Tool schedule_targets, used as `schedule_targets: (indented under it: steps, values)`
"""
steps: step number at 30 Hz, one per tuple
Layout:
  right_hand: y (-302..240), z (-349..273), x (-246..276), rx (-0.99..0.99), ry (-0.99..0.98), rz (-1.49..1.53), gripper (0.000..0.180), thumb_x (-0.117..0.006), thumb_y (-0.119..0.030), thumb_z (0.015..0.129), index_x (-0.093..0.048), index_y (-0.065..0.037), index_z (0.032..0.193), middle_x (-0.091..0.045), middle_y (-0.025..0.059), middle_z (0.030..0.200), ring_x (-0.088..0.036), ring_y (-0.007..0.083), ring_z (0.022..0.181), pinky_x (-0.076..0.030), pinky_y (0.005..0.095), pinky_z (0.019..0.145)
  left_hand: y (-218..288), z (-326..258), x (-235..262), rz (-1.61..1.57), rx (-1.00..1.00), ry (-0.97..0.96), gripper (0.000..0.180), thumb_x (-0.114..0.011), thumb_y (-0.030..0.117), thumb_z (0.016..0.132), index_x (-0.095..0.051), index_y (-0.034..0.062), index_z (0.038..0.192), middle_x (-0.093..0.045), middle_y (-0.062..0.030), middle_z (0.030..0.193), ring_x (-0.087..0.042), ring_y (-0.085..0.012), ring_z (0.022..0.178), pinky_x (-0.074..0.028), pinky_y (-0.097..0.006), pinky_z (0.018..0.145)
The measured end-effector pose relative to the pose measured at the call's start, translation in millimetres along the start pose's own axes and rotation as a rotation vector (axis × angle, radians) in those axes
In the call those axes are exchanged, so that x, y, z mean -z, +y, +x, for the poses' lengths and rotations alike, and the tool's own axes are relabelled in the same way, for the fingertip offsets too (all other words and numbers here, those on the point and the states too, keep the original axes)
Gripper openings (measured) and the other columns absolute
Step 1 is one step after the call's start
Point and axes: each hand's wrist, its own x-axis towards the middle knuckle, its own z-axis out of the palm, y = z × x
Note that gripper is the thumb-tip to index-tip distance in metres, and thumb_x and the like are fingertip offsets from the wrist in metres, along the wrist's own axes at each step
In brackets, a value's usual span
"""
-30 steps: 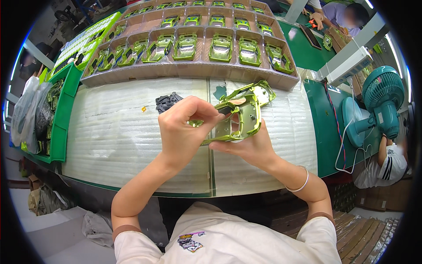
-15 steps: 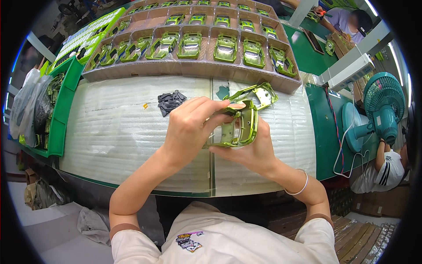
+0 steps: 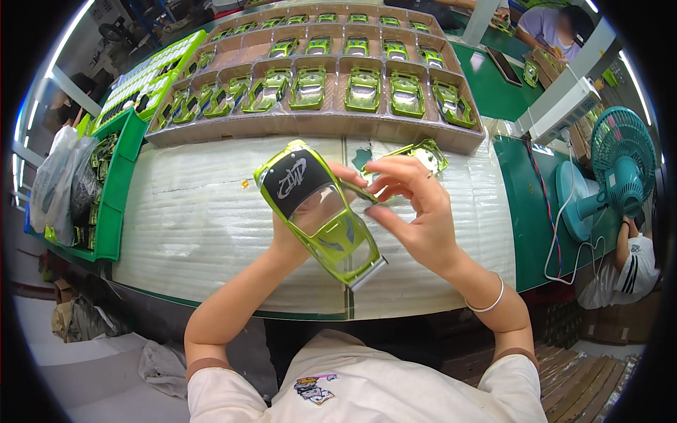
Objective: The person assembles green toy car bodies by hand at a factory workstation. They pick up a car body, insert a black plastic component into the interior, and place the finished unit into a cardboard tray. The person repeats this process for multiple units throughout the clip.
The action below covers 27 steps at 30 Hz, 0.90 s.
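Observation:
My left hand (image 3: 285,236) is closed around a green toy car body shell (image 3: 337,238), mostly from underneath. The shell is tilted, its black panel with pale lettering at the far end, and fingers show through its window opening. At its right side, my right hand (image 3: 423,215) pinches a thin dark piece (image 3: 361,193) between thumb and fingertips. Whether that piece is joined to the shell I cannot tell. Just beyond the right hand, another green shell (image 3: 427,156) lies on the white padded mat (image 3: 190,211). A tiny orange bit (image 3: 245,185) rests left of the held shell.
A divided cardboard tray (image 3: 310,125) of green car shells spans the back. On the left stand a green crate (image 3: 109,243) with plastic bags and a light green rack (image 3: 144,77). A teal fan (image 3: 620,166) and a phone (image 3: 503,66) are on the right; other people work nearby.
The shell has been turned so its outer top faces up, and moved left and nearer. My left hand has shifted beneath it; my right hand has moved to its right side, pinching.

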Motion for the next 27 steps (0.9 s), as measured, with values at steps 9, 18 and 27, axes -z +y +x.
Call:
schedule_targets:
  steps: [9,18,27]
  values:
    - [-8.4,-0.8,0.9,0.133,0.098,-0.117,0.022,-0.073,0.004,0.062,-0.066,-0.004,0.082,-0.065,0.0079,0.078,-0.062,0.0178,0.071,-0.05,0.0264,0.063,-18.9,-7.5,-5.2,-0.007,-0.032,-0.031,0.016,-0.063,0.004,0.077,-0.057,0.0059,0.092,-0.051,-0.0077,0.092,-0.051,-0.0157,0.087,-0.043,-0.027,0.076]
    - [-12.2,-2.7,7.5,0.128,0.015,-0.065,0.02,-0.074,0.002,0.061,-0.067,-0.005,0.079,-0.062,0.0063,0.069,-0.059,0.0148,0.059,-0.046,0.0245,0.052,-17.9,-6.9,-5.8,0.044,-0.163,-0.139,0.019,-0.067,0.004,0.075,-0.055,0.0086,0.089,-0.052,-0.0071,0.089,-0.053,-0.0156,0.083,-0.044,-0.027,0.073]
    - [-10.5,-2.5,4.1,0.076,0.017,0.055,0.019,-0.074,0.001,0.062,-0.068,-0.005,0.08,-0.064,0.0059,0.073,-0.061,0.0146,0.064,-0.047,0.0245,0.055,-17.0,-5.2,-2.9,0.027,-0.201,-0.154,0.021,-0.067,0.002,0.073,-0.054,0.0086,0.089,-0.052,-0.0067,0.089,-0.053,-0.0161,0.085,-0.044,-0.029,0.076]
